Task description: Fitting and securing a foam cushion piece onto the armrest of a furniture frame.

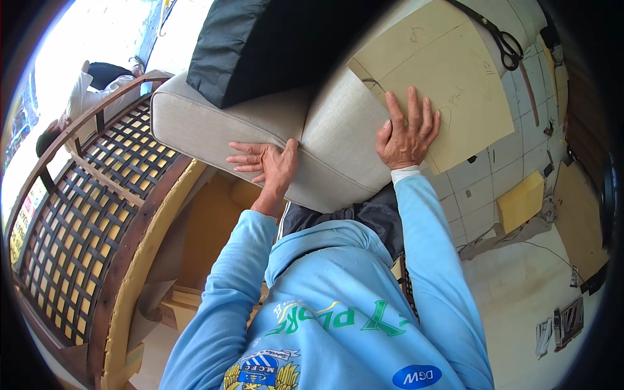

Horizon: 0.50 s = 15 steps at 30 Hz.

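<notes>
A grey-beige upholstered cushion [218,123] with seamed edges lies before me. My left hand [272,162] rests on its front edge, fingers spread, holding nothing. My right hand [411,133] presses flat with fingers apart on a tan cardboard sheet [458,84], which bears faint pencil marks and overlaps the cushion's right side. Black fabric [224,55] covers part of the cushion's far left; deep shadow hides where it ends. Black-handled scissors [508,49] lie at the far right edge of the cardboard.
To the left stands a curved wooden frame [130,250] with woven black webbing [81,237]. Beyond it is another person [78,97]. At right, a yellow foam block [522,201], a thin brown strip [530,96] and brown board [580,218] lie on the tiled floor [478,188].
</notes>
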### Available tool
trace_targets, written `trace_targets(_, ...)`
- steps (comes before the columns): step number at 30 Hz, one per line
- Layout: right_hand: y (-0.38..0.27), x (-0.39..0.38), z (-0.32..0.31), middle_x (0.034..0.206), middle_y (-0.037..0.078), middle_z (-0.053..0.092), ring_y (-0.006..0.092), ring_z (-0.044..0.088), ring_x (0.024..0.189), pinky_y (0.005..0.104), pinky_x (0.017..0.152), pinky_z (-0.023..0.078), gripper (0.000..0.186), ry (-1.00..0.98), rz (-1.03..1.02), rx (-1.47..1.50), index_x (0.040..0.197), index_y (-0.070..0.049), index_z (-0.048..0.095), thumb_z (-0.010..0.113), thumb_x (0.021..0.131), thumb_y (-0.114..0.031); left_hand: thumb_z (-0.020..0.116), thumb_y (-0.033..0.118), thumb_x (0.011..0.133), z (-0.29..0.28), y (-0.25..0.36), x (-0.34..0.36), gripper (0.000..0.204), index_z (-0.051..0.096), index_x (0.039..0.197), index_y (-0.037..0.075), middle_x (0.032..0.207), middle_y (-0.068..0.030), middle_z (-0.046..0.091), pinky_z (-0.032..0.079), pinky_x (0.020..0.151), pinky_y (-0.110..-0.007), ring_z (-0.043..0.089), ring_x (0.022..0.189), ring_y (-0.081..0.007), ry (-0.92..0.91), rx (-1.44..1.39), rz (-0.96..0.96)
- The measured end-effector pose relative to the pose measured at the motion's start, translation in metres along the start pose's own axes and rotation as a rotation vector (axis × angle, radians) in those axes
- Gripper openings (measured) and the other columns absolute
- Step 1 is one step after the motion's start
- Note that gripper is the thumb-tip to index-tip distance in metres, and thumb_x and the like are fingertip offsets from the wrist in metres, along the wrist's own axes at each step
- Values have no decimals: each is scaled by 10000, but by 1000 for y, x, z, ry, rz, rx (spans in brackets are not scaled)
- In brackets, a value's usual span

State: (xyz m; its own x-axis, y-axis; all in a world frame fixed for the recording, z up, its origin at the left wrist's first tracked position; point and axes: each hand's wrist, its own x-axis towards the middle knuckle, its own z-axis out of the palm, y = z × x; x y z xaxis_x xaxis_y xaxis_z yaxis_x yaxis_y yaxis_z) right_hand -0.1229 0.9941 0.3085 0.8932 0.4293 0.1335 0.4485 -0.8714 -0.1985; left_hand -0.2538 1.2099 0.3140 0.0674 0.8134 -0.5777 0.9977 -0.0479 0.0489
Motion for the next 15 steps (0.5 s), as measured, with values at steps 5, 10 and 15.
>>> trace_targets(5,0,0,1,1554,28,416,326,364,1404,582,1176,236,614,4,7,-4,1428,-362,521,534,826,-241,689,497,741,-9,3,-12,1318,-216,1502,-87,1442,-558,-171,64,1153,-680,-138,1377,-697,-37,-53,78)
trace_targets(10,1,2,0,1556,31,412,327,362,1407,588,1174,238,615,22,17,2,1430,-366,519,528,826,-248,704,356,797,-39,2,-20,1075,44,1609,108,1625,-279,152,12,1140,-702,95,1500,-515,277,140,601)
trace_targets(15,1,1,0,1558,33,410,327,361,1408,588,1175,235,617,2,3,-8,1428,-369,520,531,823,-249,703,382,830,-76,30,26,647,534,1398,120,1483,-58,514,60,1168,-681,370,1456,-247,-218,495,1327)
